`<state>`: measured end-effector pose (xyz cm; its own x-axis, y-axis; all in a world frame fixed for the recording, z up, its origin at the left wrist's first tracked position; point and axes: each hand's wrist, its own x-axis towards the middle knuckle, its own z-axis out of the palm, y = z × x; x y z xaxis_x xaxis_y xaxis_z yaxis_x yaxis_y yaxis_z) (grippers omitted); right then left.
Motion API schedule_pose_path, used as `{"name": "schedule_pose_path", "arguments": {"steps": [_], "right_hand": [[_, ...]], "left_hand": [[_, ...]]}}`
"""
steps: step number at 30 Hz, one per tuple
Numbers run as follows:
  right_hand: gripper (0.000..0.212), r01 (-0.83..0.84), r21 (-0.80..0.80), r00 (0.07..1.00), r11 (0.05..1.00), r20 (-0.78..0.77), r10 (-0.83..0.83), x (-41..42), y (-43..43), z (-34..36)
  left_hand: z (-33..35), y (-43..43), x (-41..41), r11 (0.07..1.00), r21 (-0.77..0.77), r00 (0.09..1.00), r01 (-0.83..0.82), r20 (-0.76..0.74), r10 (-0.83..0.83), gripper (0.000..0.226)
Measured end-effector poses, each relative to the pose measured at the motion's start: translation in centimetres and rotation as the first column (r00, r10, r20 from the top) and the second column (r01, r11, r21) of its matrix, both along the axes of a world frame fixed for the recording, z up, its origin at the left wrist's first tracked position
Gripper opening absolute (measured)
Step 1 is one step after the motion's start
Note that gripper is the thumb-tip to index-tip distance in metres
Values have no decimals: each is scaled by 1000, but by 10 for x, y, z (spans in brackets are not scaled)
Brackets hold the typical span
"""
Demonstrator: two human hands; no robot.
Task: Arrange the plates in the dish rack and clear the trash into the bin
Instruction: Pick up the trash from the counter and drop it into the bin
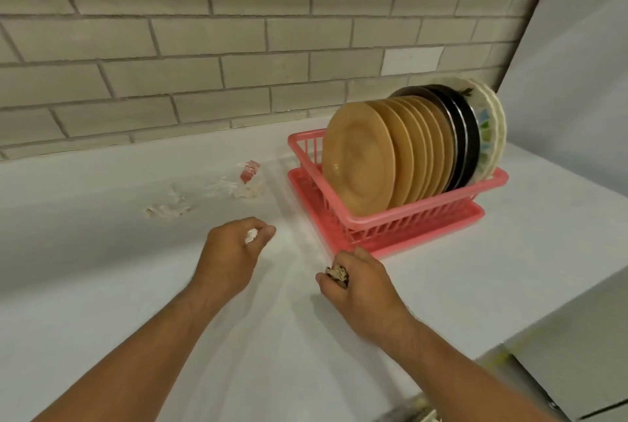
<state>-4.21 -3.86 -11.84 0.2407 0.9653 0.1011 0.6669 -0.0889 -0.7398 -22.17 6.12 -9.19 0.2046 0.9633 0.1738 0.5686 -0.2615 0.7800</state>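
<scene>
We have both hands curled around trash. Our left hand (pixel 234 251) pinches a small white crumpled scrap (pixel 250 235) between thumb and fingers, and our right hand (pixel 360 282) grips a brownish wad (pixel 337 274). The plates (pixel 360 156) already stand on edge in the pink dish rack (pixel 407 218), off to our right near the brick wall (pixel 204 48), so that part looks done.

More trash lies on the white counter (pixel 102 268), between our hands and the wall: a red-and-clear wrapper (pixel 249 172) and pale scraps (pixel 168 209). They form a loose line running from near left to far right. It sits ahead of our left hand, slightly to its left, so that hand is clearly nearer. We see no bin, so we cannot tell which way the trash must go.
</scene>
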Motion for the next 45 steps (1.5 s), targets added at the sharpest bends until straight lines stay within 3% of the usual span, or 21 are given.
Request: {"name": "schedule_pose_path", "arguments": {"steps": [2,5,7,10,12,16,21,25,29,33,37,45], "right_hand": [[34,-1,18,1000,1000,2,1,19,-19,3],[31,-10,-1,997,1000,-72,10,52,-47,13],[26,-50,-33,980,998,-193,43,73,-67,19],[35,-95,-72,962,993,-263,73,99,-96,25],[33,-101,-110,968,989,-239,72,113,-111,25],[21,-72,-146,993,987,-101,57,131,-134,23],[19,43,-136,998,990,-46,-49,149,-152,20],[45,123,-92,992,988,4,-123,164,-171,4],[55,192,-103,977,976,-74,-200,184,-188,-25],[46,208,-170,978,963,41,-204,205,-209,-55],[23,162,-268,986,950,3,-167,240,-231,-102],[28,140,-481,990,866,48,-134,314,-277,-258]], "left_hand": [[3,-25,20,1000,-11,995,10,-101,-11,18],[5,-61,52,994,-69,973,82,-211,-94,10],[4,-83,70,990,-97,981,101,-155,-115,18],[3,-114,93,973,-208,995,104,16,-103,27],[3,-132,106,964,-236,992,122,4,-125,28],[9,-162,129,978,-161,971,132,-179,-160,11],[11,-183,150,981,-91,949,170,-254,-188,53],[-6,-198,164,958,-111,956,265,-98,-276,63],[-36,-217,181,931,7,918,366,-165,-360,49],[-69,-238,206,895,9,871,447,-234,-433,42],[-112,-249,237,902,-59,851,427,-312,-423,51],[-254,-286,303,927,-267,795,264,-484,-365,46]]}}
